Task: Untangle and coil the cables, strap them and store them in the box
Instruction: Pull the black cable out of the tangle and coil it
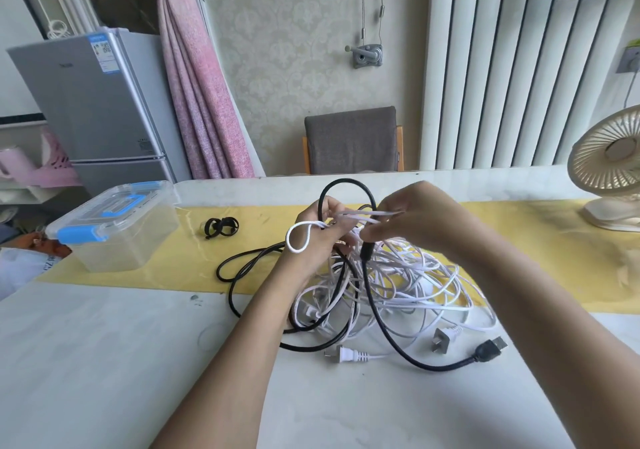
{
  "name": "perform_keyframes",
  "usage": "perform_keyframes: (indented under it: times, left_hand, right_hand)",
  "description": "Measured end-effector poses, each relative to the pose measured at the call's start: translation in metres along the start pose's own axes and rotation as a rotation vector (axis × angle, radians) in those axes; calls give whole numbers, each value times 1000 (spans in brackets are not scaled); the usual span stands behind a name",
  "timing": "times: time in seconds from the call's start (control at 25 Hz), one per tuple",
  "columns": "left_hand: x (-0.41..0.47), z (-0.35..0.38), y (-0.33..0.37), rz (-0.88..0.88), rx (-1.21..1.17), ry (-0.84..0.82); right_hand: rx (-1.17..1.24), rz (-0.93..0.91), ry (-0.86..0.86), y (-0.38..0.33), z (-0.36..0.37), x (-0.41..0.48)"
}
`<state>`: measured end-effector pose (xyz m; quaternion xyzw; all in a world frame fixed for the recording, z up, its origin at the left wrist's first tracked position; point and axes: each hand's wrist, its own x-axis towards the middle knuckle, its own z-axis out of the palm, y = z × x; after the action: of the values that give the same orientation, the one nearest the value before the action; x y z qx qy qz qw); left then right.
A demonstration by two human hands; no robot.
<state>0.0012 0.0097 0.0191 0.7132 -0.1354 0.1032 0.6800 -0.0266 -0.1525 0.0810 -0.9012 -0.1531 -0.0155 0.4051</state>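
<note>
Cables (pixel 381 286), white and black, in a tangled heap on table (pixel 104 362). Just above the cables, left hand (pixel 318 237) grips a white loop and right hand (pixel 412 216) pinches white strands. Straps (pixel 221 227) left of cables. Box (pixel 114 227) farther left, lid on. Fan (pixel 609 171) far right.

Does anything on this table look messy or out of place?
The white cables and a black cable lie knotted in a heap on the table, plugs poking out. The left hand and right hand grip white strands above it. The box stands apart, lid on.
</note>
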Motion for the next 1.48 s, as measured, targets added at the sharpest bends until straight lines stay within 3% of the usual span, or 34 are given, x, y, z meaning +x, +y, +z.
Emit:
perform_keyframes:
  times: [0.16,0.28,0.36,0.48,0.6,0.68,0.76,0.84,0.92,0.96,1.04,1.12,1.28,1.4,1.48]
  left_hand:
    - [-4,1,2,98,213,-79]
    - [-9,10,10,164,291,-145]
    - [-13,14,16,132,249,-191]
    - [-16,7,22,64,103,-337]
    - [-17,-11,30,-35,-171,-664]
    - [-20,-20,37,-28,-262,-771]
    - [-24,-18,43,-20,-321,-701]
    - [-23,-13,51,-48,-299,-453]
    - [-14,-12,55,38,-72,-210]
    - [-9,-14,57,96,79,-165]
    - [-6,-17,56,108,321,-228]
    - [-13,-17,41,-6,479,-363]
    - [-37,-17,12,-136,445,-393]
    - [-46,-16,7,-57,541,-340]
    - [-56,-18,4,15,689,-231]
  right_hand:
    - [5,-99,32,-4,-27,-7]
    - [154,-146,139,-3,-37,-7]
    - [272,-121,163,1,-41,-5]
    - [424,-30,41,9,-40,-4]
    - [292,-135,-92,18,-42,-4]
    - [182,-191,-163,21,-47,-6]
    - [96,-225,-240,22,-53,-10]
    - [108,-293,-286,20,-58,-14]
    - [192,-353,-186,15,-59,-15]
    - [270,-360,-107,13,-60,-14]
    - [468,-360,23,6,-60,-13]
    - [618,-385,196,-1,-65,-15]
    - [778,-405,510,-2,-88,-24]
    - [674,-238,546,9,-91,-19]
    - [387,-82,576,25,-88,-9]
